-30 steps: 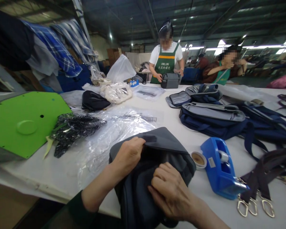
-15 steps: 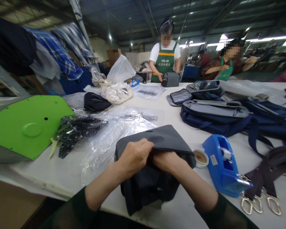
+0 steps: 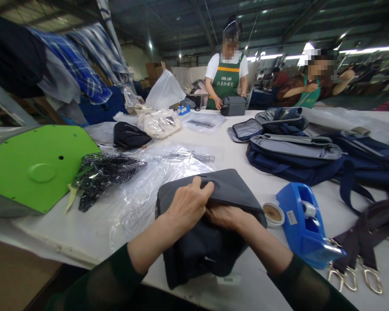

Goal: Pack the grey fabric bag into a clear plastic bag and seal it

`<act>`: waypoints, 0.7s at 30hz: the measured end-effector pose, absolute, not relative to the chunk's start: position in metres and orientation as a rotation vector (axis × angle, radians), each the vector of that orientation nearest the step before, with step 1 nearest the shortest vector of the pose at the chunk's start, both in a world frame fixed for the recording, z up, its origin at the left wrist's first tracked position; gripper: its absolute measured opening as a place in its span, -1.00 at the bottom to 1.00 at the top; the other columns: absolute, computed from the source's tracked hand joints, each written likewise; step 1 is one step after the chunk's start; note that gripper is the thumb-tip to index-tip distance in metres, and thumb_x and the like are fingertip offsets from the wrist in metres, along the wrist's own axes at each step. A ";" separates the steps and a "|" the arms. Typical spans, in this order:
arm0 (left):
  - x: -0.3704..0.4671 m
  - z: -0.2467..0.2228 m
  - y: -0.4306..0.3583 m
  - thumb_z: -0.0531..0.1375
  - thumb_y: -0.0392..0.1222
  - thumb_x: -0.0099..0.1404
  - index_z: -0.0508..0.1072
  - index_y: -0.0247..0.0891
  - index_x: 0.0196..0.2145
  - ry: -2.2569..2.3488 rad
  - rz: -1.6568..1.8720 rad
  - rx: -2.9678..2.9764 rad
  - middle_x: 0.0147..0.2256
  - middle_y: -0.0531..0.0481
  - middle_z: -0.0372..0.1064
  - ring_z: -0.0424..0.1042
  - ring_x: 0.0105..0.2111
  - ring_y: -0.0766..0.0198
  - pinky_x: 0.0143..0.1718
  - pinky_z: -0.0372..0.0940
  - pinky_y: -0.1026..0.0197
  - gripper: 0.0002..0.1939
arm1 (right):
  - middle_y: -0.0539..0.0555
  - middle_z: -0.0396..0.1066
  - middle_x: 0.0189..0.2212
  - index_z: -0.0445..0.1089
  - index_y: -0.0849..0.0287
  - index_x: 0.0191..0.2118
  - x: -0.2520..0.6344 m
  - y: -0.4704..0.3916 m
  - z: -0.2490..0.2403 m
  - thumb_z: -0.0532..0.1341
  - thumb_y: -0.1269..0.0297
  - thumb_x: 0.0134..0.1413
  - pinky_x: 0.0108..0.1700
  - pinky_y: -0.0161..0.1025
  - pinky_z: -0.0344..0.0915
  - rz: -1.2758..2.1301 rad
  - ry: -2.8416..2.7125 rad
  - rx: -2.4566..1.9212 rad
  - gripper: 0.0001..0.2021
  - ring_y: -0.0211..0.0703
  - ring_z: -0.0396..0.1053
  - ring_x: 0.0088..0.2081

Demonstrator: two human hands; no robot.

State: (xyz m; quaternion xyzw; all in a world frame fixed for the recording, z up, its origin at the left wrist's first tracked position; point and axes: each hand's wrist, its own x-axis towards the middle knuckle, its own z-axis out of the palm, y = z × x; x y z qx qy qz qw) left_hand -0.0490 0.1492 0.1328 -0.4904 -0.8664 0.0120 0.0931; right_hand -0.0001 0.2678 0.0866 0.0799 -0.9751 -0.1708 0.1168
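A dark grey fabric bag lies at the near edge of the white table, its lower part hanging over the edge. My left hand grips the bag's top flap, thumb on top. My right hand reaches under that flap into the opening, fingers hidden inside. A blue tape dispenser and a nearly used tape roll sit just right of the bag.
Clear plastic bags lie left of the bag, with a dark netted bundle and a green panel further left. Navy bags and dark straps with metal clips fill the right. Two people in green aprons work at the far side.
My right hand has gone from the outside of the bag to under its flap. My left hand shifted its grip, thumb now over the flap's top.
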 end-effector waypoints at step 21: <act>-0.081 0.133 0.150 -0.02 -0.45 0.17 0.38 -0.20 0.00 -2.691 -0.396 -1.358 -0.24 -0.10 0.36 0.41 -0.20 0.13 -0.12 0.33 0.09 -0.53 | 0.00 0.55 -0.28 0.42 0.11 -0.11 0.141 0.262 0.025 -0.02 0.05 0.22 -0.15 -0.22 0.21 0.016 -2.249 0.309 -0.63 -0.19 0.44 -0.20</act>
